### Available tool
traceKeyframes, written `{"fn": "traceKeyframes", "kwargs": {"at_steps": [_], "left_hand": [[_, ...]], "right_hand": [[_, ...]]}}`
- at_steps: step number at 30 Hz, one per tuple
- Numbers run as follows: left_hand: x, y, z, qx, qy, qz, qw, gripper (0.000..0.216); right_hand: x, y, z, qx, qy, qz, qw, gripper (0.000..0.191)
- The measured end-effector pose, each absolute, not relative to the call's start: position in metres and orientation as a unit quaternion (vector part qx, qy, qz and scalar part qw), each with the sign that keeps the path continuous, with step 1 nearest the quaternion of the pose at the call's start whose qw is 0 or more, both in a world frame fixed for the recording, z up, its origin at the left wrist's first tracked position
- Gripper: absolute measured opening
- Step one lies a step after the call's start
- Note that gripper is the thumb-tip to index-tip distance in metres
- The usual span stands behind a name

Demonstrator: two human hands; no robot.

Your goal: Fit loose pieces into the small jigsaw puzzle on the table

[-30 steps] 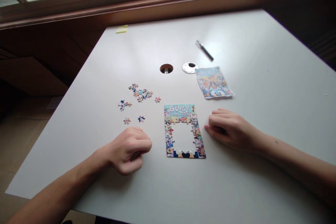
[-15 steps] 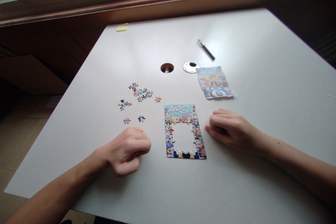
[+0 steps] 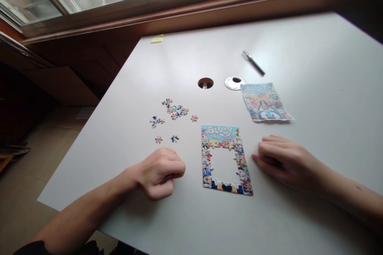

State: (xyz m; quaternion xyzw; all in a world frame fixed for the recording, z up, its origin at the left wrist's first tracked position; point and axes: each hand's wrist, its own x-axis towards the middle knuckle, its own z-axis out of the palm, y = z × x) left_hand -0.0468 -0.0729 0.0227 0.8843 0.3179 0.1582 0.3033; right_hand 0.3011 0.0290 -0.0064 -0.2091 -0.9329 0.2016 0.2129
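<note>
On my remote feed I see the left hand (image 3: 161, 173) and right hand (image 3: 285, 161) curled into loose fists, seemingly empty, flanking the hollow-centred Bluey jigsaw puzzle (image 3: 220, 132), loose jigsaw pieces (image 3: 178, 111) to its far left.

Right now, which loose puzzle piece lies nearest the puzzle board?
The lone reddish piece, just off the top left corner of the board. It sits apart, right of the pile; all the others lie farther left.

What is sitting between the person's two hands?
In the head view, a partly assembled jigsaw puzzle lies between the left hand and right hand, touching neither; white tabletop shows on either side.
</note>
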Motion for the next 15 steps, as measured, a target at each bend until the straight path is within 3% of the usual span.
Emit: {"fn": "traceKeyframes", "kwargs": {"at_steps": [15], "left_hand": [[-0.0496, -0.0737, 0.019, 0.879, 0.307, 0.17, 0.322, 0.024]], "right_hand": [[0.3038, 0.0305, -0.0112, -0.205, -0.934, 0.208, 0.208, 0.032]]}}
